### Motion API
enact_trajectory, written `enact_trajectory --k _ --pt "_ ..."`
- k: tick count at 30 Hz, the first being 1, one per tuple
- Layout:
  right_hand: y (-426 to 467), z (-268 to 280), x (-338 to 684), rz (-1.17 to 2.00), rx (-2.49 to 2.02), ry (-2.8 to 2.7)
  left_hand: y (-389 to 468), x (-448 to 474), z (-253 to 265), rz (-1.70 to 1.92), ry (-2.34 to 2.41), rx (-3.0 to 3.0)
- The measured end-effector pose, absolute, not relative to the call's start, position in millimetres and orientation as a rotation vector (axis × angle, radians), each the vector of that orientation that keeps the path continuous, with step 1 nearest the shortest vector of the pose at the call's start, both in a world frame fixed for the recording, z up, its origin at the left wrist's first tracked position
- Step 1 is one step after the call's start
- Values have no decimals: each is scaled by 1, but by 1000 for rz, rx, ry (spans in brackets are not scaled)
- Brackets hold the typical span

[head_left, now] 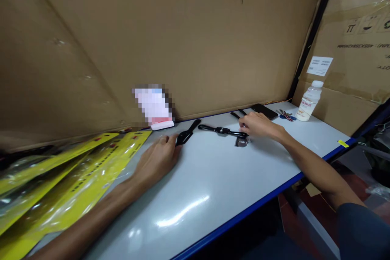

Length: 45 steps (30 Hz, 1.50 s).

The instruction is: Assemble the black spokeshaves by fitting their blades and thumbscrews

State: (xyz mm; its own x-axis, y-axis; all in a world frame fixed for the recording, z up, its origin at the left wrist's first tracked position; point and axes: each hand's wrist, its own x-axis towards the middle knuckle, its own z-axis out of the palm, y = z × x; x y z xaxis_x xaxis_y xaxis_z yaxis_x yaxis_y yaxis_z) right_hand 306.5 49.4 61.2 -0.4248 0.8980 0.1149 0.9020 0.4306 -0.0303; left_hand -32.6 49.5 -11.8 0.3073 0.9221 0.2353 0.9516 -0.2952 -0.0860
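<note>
My left hand [161,152] is closed around one end of a black spokeshave [185,136], whose other handle points up and away to the right over the white table. A second black spokeshave [222,131] lies crosswise between my hands, its blade body in the middle. My right hand [257,124] has its fingers curled at that tool's right end; what they grip is hidden. Two dark handle tips [235,115] stick out behind my right fingers, the rest covered by the hand. Just below the fingers lies a small clear packet [242,141].
Yellow-backed plastic packages [100,170] overlap at the left. A lit phone [155,107] leans on the cardboard wall [183,40]. At the right are a dark phone [264,111], keys [286,115] and a white bottle [308,101]. A blue edge [243,213] borders the table [195,195].
</note>
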Motion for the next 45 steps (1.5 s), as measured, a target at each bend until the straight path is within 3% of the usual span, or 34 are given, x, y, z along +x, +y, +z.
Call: enact_trajectory --k 5,13,18,23,27,31,35,45 --pt "51 59 311 160 -1638 -2689 49 -27 -7 -241 -1882 -2401" --pt "38 58 296 163 -1679 -2747 47 -24 1 -82 -1921 -2388" --pt "45 48 294 240 -1636 -2690 47 -27 3 -454 -1895 -2450" --pt "64 34 297 527 -1595 -2526 30 -17 19 -897 -1793 -2698" --pt "74 37 302 815 -1419 -2498 2 1 26 -787 -1479 -3154" --pt "72 53 311 855 -1357 -2243 -15 15 23 -528 -1288 -3344" --pt "59 64 304 992 -1263 -1990 -14 14 18 -425 -1251 -3286" --pt "26 52 259 1364 -1104 -1995 -6 8 9 -311 -1076 -3029"
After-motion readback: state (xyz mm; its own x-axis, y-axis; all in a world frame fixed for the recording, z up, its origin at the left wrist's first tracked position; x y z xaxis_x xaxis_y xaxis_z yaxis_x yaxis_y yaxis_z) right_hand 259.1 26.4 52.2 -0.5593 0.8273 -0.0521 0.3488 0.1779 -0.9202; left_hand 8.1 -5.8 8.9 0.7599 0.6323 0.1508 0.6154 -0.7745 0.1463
